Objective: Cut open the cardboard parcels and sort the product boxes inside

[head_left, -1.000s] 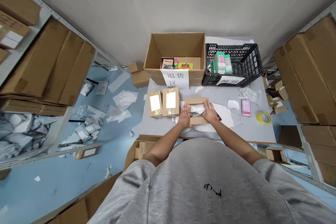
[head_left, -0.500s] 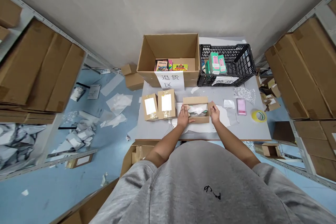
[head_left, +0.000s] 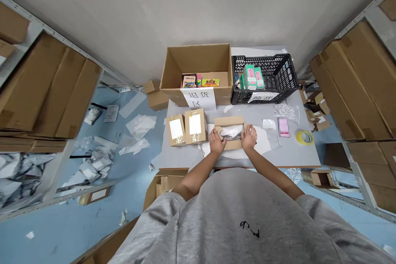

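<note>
Small open carton [head_left: 233, 144] on the surface [head_left: 293, 156], a hand at either end.
White wrapping [head_left: 232, 131] shows inside; left hand [head_left: 217, 142] and right hand [head_left: 249, 137] have bent fingers, whether clamped I cannot tell. Half a second ago the right one gripped the end flap's outer edge; now it covers that end.

A small brown cardboard box [head_left: 233, 145] lies on white sheeting [head_left: 263, 142] on the grey table [head_left: 293, 154], long flaps [head_left: 229, 121] open, crumpled white wrapping [head_left: 232, 131] inside.
</note>
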`<state>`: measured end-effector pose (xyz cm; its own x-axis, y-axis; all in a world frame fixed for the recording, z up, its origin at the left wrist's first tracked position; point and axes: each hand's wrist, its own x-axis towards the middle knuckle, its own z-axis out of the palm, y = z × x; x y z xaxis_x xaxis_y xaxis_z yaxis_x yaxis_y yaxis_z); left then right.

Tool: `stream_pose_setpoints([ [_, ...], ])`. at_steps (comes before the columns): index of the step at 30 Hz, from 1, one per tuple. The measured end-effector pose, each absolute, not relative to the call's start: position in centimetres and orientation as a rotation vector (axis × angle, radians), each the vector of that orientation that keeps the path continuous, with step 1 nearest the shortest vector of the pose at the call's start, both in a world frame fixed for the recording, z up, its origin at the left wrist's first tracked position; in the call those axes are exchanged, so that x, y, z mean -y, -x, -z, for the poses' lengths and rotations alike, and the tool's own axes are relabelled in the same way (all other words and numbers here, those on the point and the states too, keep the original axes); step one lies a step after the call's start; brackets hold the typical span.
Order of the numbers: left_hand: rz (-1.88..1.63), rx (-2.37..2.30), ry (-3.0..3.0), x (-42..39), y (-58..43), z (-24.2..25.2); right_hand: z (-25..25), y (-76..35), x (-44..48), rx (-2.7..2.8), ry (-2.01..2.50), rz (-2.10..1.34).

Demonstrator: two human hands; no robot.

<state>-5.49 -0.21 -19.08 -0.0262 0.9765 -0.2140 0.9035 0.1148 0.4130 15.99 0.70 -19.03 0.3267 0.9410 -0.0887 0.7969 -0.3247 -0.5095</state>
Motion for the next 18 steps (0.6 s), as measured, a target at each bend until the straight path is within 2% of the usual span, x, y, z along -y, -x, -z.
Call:
stream_pose_setpoints([
  [7,-0.537,-1.984,-1.635,0.4,7.6,18.9,20.3,-17.4,-0.6,1.481,2.166,-0.830],
  [18,-0.324,-2.184,-1.594,-1.8,6.5,19.0,21.0,-17.8,-1.1,1.293,2.020,-0.880],
])
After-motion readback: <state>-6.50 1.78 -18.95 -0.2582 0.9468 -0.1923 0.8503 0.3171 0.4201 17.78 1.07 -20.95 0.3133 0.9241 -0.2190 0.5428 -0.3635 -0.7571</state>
